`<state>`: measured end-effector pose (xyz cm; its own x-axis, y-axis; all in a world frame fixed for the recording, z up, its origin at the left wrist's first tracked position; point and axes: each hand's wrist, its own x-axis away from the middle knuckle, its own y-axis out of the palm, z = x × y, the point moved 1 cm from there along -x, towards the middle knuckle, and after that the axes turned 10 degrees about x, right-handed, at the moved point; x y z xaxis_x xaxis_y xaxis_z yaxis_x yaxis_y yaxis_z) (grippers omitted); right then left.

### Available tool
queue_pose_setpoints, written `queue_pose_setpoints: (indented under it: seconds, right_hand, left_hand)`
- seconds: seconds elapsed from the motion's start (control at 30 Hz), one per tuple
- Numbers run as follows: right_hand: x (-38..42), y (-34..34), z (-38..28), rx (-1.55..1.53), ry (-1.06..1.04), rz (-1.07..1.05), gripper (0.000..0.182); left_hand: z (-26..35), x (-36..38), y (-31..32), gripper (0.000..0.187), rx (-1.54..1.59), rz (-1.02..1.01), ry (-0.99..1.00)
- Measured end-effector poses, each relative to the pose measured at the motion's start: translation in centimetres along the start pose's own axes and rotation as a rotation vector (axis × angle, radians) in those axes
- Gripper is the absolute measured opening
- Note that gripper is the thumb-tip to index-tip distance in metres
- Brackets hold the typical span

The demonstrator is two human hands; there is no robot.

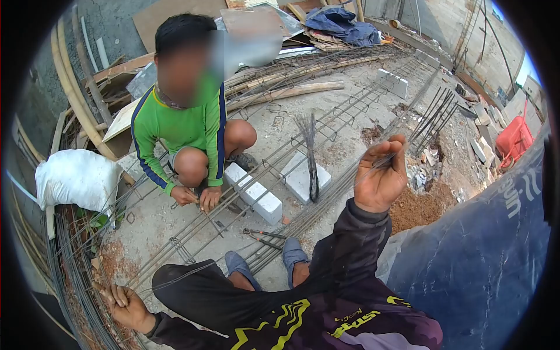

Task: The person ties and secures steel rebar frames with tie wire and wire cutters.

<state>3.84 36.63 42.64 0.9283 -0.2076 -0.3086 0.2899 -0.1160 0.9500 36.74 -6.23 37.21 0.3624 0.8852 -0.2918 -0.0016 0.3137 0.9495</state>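
My right hand (382, 178) is raised at the right, its fingers curled together on thin tie wire (366, 174). Fine strands appear to run down across my dark trousers toward my left hand (125, 308). That hand is low at the left, beside the steel bars, with its fingers bent and seemingly pinching the wire; its thumb is partly hidden. In front of me a rebar cage (274, 160) with square stirrups rests on white blocks (256, 195). Pincers (263, 234) lie near my feet. A bundle of tie wire (312, 169) lies over another white block (303, 177).
A co-worker in a green shirt (186, 125) squats across the cage, both hands at its bars. A white sack (79, 181) and long thin bars stand left. Upright rebar (431, 119), rubble, a red wheelbarrow (514, 140) and a blue sheet (466, 268) are at the right.
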Motion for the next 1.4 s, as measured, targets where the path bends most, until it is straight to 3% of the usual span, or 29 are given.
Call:
queue_pose_setpoints:
  seconds: [0.03,0.1,0.17,0.27,0.37,0.4,0.43,0.5,0.6,0.7,0.87,0.97,1.0,1.13,1.27,1.37,1.4]
  right_hand:
    - [-0.4,0.2,-0.6,-0.179,0.108,-0.073,0.015]
    - [-0.2,0.3,-1.7,-0.16,0.193,-0.269,0.012]
    - [-0.3,-0.3,-2.4,-0.099,0.111,-0.218,0.017]
    - [0.0,-0.8,-1.6,0.292,-0.257,-0.149,0.021]
    - [2.0,-0.7,0.4,1.024,-0.668,-0.24,0.024]
    - [2.6,-0.9,0.9,1.131,-0.566,-0.209,0.023]
    - [3.2,-1.6,0.8,1.218,-0.427,-0.237,0.022]
    - [4.6,-2.7,1.3,1.691,-0.385,-0.544,0.013]
    - [7.4,-3.8,3.4,1.728,-0.004,-1.218,0.006]
    - [11.8,-7.3,4.7,1.556,0.364,-1.435,0.009]
    - [13.0,-5.9,4.0,1.178,0.934,-1.199,0.018]
    - [14.3,-5.2,3.2,1.014,1.02,-1.149,0.022]
    - [14.3,-5.4,3.2,1.019,0.873,-1.297,0.023]
    - [15.5,-3.9,2.9,0.991,1.415,-1.101,0.029]
    - [16.7,-3.9,3.2,0.996,1.385,-1.201,0.029]
    - [17.5,-5.0,3.3,0.969,1.071,-1.343,0.021]
    - [17.8,-5.1,3.1,0.923,1.088,-1.258,0.019]
  left_hand:
    - [-0.3,0.2,-0.2,0.038,-0.065,0.054,0.024]
    - [-0.2,0.2,-0.5,0.039,-0.025,0.071,0.03]
    - [-0.1,0.2,1.1,0.038,0.012,-0.005,0.037]
    - [-0.7,1.0,4.8,0.036,0.058,-0.152,0.027]
    - [0.9,0.8,7.4,0.034,0.03,-0.298,0.129]
    - [1.7,0.6,8.4,0.03,0.011,-0.274,0.22]
    - [1.9,0.6,9.6,0.028,-0.009,-0.325,0.18]
    - [2.1,0.0,11.6,0.023,-0.004,-0.47,0.152]
    - [2.7,-2.2,13.2,0.019,-0.07,-0.601,0.239]
    - [1.7,-5.1,14.2,0.026,-0.088,-0.579,0.408]
    - [1.6,-9.1,14.2,0.024,-0.125,-0.593,0.417]
    - [1.4,-10.8,13.5,0.023,-0.139,-0.57,0.401]
    - [1.3,-11.1,13.2,0.024,-0.148,-0.56,0.399]
    - [0.7,-11.8,12.9,0.023,-0.134,-0.518,0.382]
    - [0.3,-12.5,12.2,0.025,-0.14,-0.492,0.346]
    - [-0.1,-12.7,12.1,0.026,-0.162,-0.458,0.383]
    - [0.0,-12.8,12.0,0.026,-0.155,-0.458,0.382]
